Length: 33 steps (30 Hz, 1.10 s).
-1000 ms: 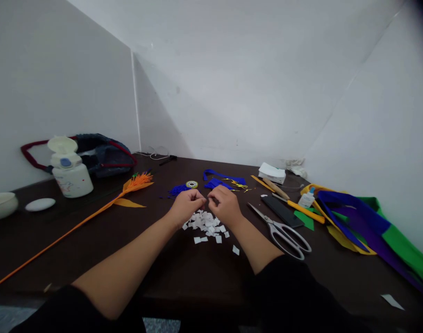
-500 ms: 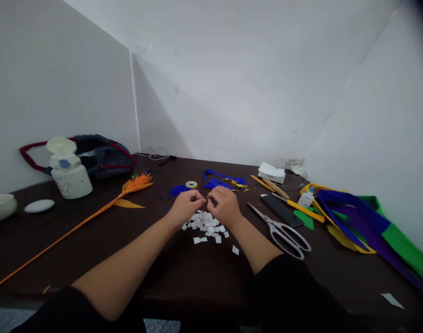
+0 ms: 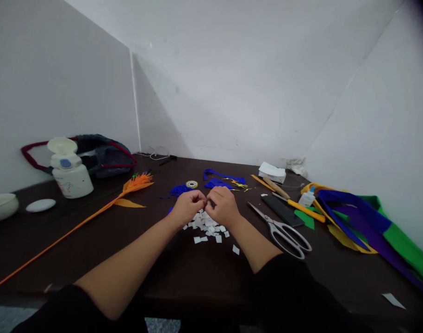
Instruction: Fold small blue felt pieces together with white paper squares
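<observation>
My left hand (image 3: 187, 207) and my right hand (image 3: 224, 205) meet fingertip to fingertip over a heap of small white paper pieces (image 3: 205, 223). Both are pinched closed; whatever sits between the fingers is too small or hidden to name. A few paper pieces lie apart from the heap on its near side. Just beyond my left hand are blue cut shreds (image 3: 180, 190) and a small round yellow-rimmed spool (image 3: 191, 184). Blue strips (image 3: 218, 184) with yellow shreds lie behind my right hand. Grey-handled scissors (image 3: 283, 230) rest to the right, blades partly apart.
On the left of the dark table (image 3: 197, 277) are an orange paper flower (image 3: 135, 185) on a long stem, a white bottle (image 3: 72, 178), a bowl (image 3: 2, 207) and a bag. To the right lie a yellow-handled knife (image 3: 307, 210), a glue bottle (image 3: 306, 198) and coloured sheets (image 3: 367, 219).
My fingertips have drawn slightly closer together over the paper heap. The view has shifted very slightly; the things on the table stay in place.
</observation>
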Each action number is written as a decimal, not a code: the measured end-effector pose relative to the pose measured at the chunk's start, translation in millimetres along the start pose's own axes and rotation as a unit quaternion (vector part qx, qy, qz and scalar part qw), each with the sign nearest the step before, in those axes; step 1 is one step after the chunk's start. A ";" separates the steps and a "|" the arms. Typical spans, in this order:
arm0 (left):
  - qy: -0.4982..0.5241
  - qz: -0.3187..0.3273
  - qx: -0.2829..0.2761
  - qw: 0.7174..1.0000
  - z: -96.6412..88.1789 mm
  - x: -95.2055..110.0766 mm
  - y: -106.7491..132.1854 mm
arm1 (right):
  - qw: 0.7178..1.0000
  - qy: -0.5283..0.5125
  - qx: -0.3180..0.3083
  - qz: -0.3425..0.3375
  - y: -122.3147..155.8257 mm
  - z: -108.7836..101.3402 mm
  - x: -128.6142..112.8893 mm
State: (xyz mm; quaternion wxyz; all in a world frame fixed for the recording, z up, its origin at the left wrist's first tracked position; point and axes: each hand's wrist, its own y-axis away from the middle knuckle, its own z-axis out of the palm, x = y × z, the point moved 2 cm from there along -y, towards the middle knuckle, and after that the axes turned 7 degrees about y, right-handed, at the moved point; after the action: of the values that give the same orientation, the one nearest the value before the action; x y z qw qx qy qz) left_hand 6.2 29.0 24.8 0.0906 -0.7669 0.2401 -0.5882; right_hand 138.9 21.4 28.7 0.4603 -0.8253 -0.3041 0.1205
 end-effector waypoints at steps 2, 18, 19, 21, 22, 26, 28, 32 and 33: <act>0.002 0.014 -0.004 1.000 0.5 2.9 1.0 | 1.000 -0.011 0.009 0.015 -0.6 -2.2 2.2; 0.202 -0.060 -0.011 0.977 0.2 -1.2 2.8 | 0.785 -0.542 -0.062 0.293 2.3 11.3 3.6; 0.211 -0.063 -0.013 0.975 0.5 -2.2 2.8 | 0.783 -0.543 -0.045 0.299 2.5 12.4 2.0; 0.229 -0.067 -0.023 0.971 1.7 -3.7 2.6 | 0.781 -0.543 -0.017 0.308 2.7 14.1 1.1; 0.238 -0.068 -0.030 0.968 2.5 -4.1 2.5 | 0.779 -0.544 -0.014 0.312 2.7 14.7 1.3; 0.253 -0.070 -0.059 0.963 4.5 -3.4 2.7 | 0.788 -0.523 -0.047 0.322 2.5 15.5 4.5; 0.227 -0.069 -0.069 0.969 4.2 -1.9 2.9 | 0.816 -0.477 -0.051 0.323 2.2 14.3 7.4; 0.151 -0.071 -0.089 0.982 2.5 -0.4 3.0 | 0.865 -0.376 -0.044 0.329 1.1 12.2 12.6; 0.135 -0.073 -0.090 0.984 1.9 -0.7 2.8 | 0.872 -0.359 -0.047 0.330 1.0 12.3 13.3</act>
State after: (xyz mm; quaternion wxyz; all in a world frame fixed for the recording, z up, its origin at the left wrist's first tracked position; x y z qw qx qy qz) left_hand 7.2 26.7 22.5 -0.0547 -0.7010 0.2456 -0.6673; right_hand 143.8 37.6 22.2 0.2131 -0.7982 -0.1643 0.5389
